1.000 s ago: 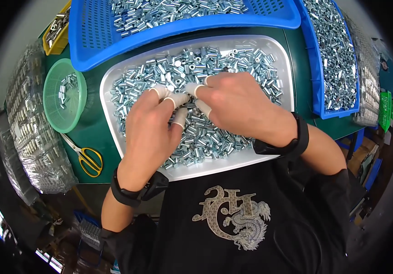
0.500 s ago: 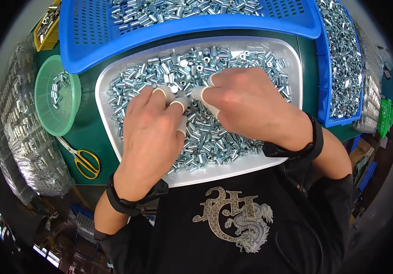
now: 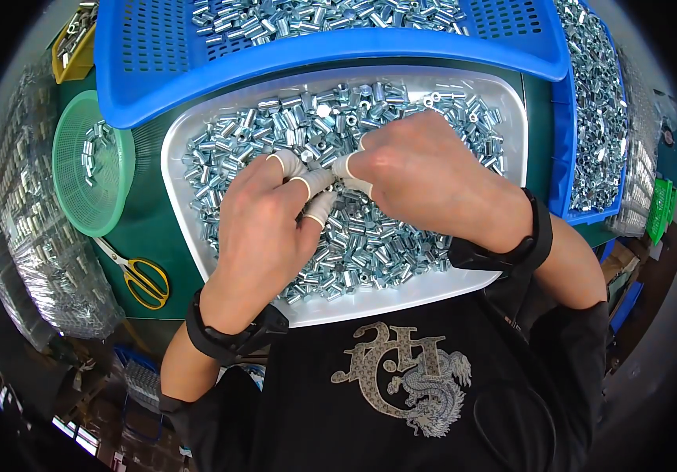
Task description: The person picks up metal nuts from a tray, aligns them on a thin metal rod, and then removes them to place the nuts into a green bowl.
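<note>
Leftmost, green mesh basket (image 3: 91, 173) and yellow scissors (image 3: 143, 279) on the tabletop (image 3: 146, 224). Then left hand (image 3: 264, 236) and right hand (image 3: 425, 177), capped fingers (image 3: 316, 181) pressed together, pinching small metal sleeves (image 3: 354, 252) heaped in the white tray (image 3: 177, 204). Farther right, blue crate (image 3: 562, 118).

Your white tray (image 3: 511, 126) is a shallow, rounded rectangle lying flat just in front of you, with its long side running left to right. It is filled almost edge to edge with small metal sleeves (image 3: 370, 252): short, shiny, silver-grey cylinders with hollow bores, heaped loosely and pointing every way, some lying on their sides and a few standing on end. The pile thins toward the near left rim, where bare white shows.
</note>
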`<state>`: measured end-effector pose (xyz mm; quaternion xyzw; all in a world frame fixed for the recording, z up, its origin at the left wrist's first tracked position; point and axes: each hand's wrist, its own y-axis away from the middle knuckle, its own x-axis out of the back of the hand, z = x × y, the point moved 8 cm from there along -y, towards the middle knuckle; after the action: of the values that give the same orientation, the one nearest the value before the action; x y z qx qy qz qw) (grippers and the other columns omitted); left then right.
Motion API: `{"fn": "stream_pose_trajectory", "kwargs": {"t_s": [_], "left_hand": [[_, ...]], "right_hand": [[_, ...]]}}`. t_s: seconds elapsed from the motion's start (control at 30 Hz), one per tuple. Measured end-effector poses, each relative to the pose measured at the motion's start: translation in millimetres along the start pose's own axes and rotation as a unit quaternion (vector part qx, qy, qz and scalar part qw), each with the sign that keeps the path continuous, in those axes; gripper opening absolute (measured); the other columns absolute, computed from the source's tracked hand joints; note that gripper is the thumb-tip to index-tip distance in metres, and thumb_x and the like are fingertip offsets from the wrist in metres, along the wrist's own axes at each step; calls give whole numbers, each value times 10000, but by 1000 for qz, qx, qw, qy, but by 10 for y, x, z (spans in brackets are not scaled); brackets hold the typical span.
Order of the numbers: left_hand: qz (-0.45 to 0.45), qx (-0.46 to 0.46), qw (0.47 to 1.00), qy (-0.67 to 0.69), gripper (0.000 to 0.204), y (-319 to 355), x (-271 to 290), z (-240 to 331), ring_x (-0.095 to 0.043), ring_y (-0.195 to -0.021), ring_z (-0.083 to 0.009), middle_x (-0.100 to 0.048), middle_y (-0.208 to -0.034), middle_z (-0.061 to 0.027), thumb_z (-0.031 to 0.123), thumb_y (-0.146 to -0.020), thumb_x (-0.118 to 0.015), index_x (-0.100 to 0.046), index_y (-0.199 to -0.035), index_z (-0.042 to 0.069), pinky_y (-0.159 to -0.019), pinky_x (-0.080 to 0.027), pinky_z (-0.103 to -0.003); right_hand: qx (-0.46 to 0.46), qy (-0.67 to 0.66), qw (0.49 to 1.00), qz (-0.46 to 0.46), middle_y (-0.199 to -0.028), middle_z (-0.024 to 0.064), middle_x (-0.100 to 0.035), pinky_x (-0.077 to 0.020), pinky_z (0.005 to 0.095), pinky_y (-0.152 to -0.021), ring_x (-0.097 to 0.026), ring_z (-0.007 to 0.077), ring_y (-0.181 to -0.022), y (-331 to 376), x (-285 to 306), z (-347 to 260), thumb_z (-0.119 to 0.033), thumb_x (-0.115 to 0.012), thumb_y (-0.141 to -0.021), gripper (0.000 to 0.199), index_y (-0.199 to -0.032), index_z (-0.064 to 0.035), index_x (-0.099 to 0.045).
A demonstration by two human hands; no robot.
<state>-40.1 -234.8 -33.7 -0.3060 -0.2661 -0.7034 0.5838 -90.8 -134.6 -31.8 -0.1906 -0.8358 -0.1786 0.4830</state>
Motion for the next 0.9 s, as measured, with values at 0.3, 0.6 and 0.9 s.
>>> {"fn": "stream_pose_trajectory", "kwargs": {"t_s": [0.3, 0.6, 0.9], "left_hand": [[53, -71, 996, -14, 200, 32, 56, 120, -571, -713, -290, -592, -795, -100, 67, -692, -765, -708, -874, 9, -624, -469, -387], [104, -143, 976, 126, 278, 312, 343, 618, -609, -654, -204, -659, -761, -88, -31, -662, -777, -691, -924, 4, -579, -452, -301], [83, -139, 973, 163, 290, 389, 282, 717, -619, -640, -210, -678, -773, -86, -42, -664, -789, -685, -931, 4, -591, -459, -299]], "right_hand": [[13, -51, 996, 67, -698, 82, -629, -494, 385, -529, -629, 279, -622, 119, 113, -96, -38, -679, -709, 121, -826, -64, -684], [-25, -428, 891, 151, -880, 96, -711, -529, 276, -596, -670, 173, -703, 663, 337, -196, -5, -767, -751, 245, -988, -26, -709], [-73, -441, 886, 127, -875, 102, -694, -524, 258, -601, -662, 157, -715, 872, 257, -252, 14, -752, -756, 222, -972, -22, -713]]}}
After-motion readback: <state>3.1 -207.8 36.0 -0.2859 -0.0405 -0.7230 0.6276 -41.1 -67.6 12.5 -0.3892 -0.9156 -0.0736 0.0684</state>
